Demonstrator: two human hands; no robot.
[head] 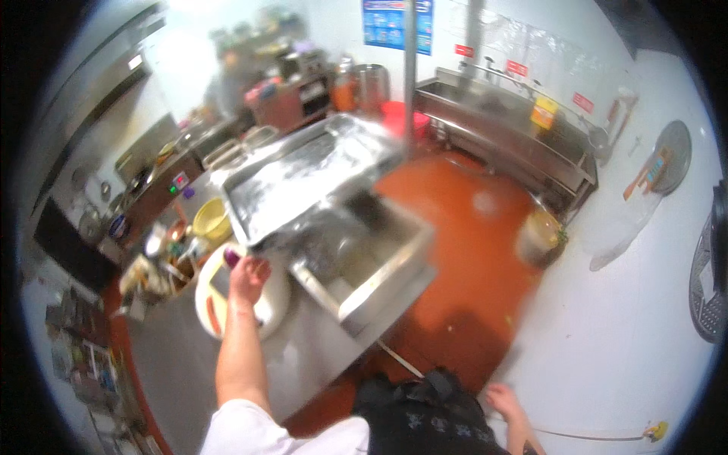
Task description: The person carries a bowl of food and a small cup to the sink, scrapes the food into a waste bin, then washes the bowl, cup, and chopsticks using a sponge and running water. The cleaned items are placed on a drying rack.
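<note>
My left hand (249,280) reaches over a round white cutting board (277,298) on a steel worktable (176,341). A purple vegetable piece (231,257) lies right beside its fingers. A flat grey blade-like piece (220,281) shows under the wrist side, and a long orange-red strip, perhaps carrot (213,314), lies near the board's left edge. Blur hides whether my left fingers grip anything. My right hand (504,400) hangs low beside my black apron (424,415), near the white wall, with nothing visible in it.
Past the board stand a large shallow steel tray (242,223) and a deep rectangular steel basin (392,270). A yellow basket (211,220) sits among clutter on the left. Steel sinks (483,122) line the back wall. A bucket (537,236) stands on the orange-red floor (455,227).
</note>
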